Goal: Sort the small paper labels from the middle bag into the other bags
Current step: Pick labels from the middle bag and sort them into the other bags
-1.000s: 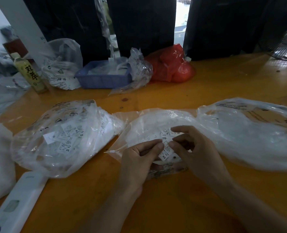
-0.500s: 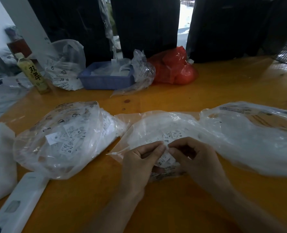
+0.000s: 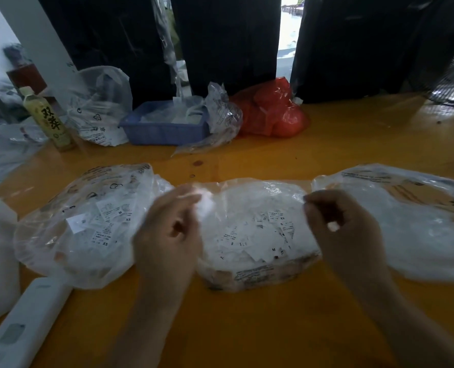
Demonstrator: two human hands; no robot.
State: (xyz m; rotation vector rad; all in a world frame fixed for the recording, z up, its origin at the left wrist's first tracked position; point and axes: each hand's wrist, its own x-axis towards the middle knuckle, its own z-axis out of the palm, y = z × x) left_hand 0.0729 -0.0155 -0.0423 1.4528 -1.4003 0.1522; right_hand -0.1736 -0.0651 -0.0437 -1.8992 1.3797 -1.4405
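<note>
Left hand [image 3: 167, 229] and right hand [image 3: 337, 224] apart, each with curled fingers apparently pinching 1 label, over middle bag [image 3: 252, 235], probably heading to left bag [image 3: 87, 221] and right bag [image 3: 406, 224].

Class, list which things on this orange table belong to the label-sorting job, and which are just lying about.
Job:
middle clear plastic bag of paper labels
left clear plastic bag
right clear plastic bag
left hand
right hand

Lying about:
yellow-green drink bottle
blue plastic tray
red plastic bag
</note>
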